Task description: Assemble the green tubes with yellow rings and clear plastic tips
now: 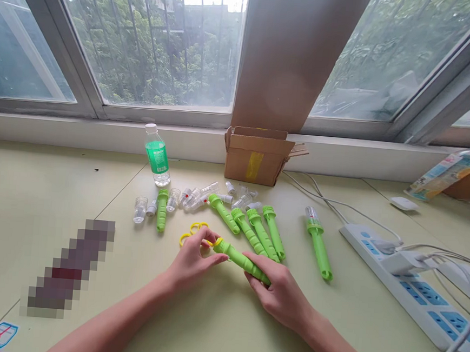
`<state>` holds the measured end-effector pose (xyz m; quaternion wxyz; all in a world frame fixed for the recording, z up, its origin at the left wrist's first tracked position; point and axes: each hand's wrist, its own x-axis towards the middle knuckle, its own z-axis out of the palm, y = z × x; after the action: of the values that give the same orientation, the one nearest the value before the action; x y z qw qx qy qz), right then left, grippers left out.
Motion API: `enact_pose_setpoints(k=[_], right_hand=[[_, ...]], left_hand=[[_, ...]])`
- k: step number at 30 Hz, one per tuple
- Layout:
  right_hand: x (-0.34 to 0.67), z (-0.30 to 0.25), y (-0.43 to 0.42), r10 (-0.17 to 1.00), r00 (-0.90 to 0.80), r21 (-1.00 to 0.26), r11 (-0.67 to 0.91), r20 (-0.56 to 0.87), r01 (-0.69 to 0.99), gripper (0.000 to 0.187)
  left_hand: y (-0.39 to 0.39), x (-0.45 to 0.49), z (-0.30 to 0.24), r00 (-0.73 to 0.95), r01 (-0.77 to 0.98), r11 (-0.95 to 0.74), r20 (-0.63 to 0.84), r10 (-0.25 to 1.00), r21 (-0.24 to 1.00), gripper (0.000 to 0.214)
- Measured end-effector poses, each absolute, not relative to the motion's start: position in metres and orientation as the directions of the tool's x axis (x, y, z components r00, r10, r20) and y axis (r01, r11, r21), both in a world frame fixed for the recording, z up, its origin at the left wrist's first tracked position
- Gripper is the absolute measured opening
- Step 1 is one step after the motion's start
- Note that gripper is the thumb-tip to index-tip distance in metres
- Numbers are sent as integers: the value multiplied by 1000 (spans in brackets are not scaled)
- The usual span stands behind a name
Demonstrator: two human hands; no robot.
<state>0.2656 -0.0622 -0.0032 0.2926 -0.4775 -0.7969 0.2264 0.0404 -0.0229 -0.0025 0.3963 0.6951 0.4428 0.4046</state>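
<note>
My right hand is wrapped round the lower part of a green plastic torch handle, which slants up to the left. At its threaded end sits a yellow ring, pinched by the fingers of my left hand. More yellow rings lie on the table just beyond my left fingers. Several green handles lie behind my hands, another handle further left. Clear ribbed plastic caps and small white cylinders are scattered among them. At right lies a torch with its clear head fitted.
A green-labelled bottle and an open cardboard box stand by the window sill. On the right, a white power strip carries plugs and cables. A second bottle leans at the far right. A blurred patch covers something at left.
</note>
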Motion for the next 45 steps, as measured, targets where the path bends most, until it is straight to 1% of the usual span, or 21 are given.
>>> enact_pose_setpoints(k=[24,29,34,45], right_hand=[[267,-4,-62,887,-378,-621,456,264,637,38],[267,-4,-61,881,-373,-624,471,292,623,37],[266,-3,-61,871,-373,-650,488,320,582,37],[260,2,-63,912,-320,-735,400,258,548,32]], left_hand=[[-23,40,-4,281,303,-289,205,938,908,28],[-23,40,-5,274,295,-336,257,927,895,25],[-23,40,-4,276,314,-377,297,914,871,25],[-22,41,-4,233,313,-365,302,924,877,27]])
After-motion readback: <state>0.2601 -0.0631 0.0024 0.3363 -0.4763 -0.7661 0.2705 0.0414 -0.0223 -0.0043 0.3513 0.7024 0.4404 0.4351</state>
